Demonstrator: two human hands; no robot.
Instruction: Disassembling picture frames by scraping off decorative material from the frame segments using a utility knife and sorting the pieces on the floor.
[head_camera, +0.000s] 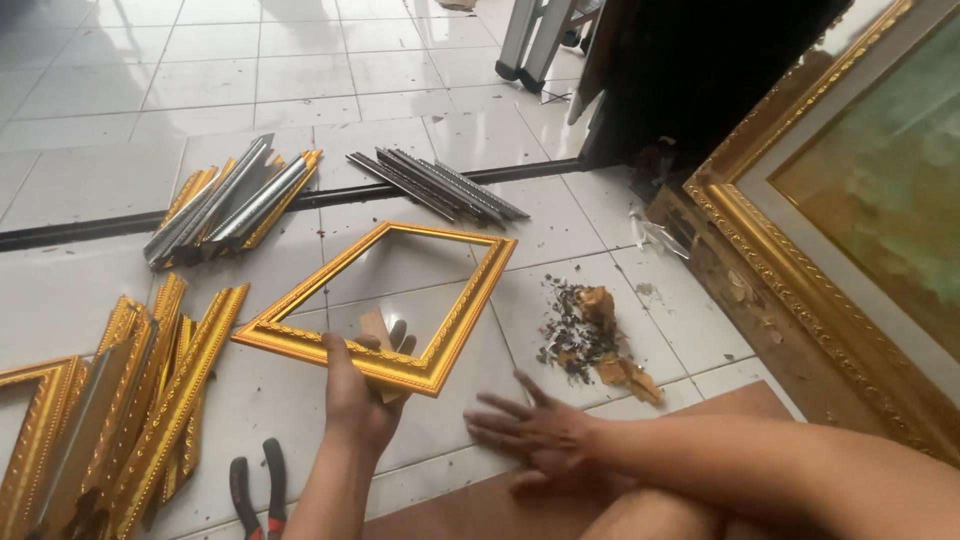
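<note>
My left hand (352, 398) grips the near side of a small rectangular gold picture frame (455, 320), thumb on top and fingers underneath. The frame is empty, tilted a little above the white tile floor (100, 180). A small brown wooden piece (374, 325) shows inside the frame by my fingers. My right hand (535, 432) rests flat on the floor to the right of the frame's near corner, fingers spread and holding nothing.
Gold moulding strips (150, 400) are piled at the left, silver-backed ones (225, 200) further off, and dark strips (440, 185) beyond the frame. Red-and-black pliers (255, 490) lie near my left arm. Wood scraps and debris (590, 340) lie at the right, by a large gold-framed painting (800, 270).
</note>
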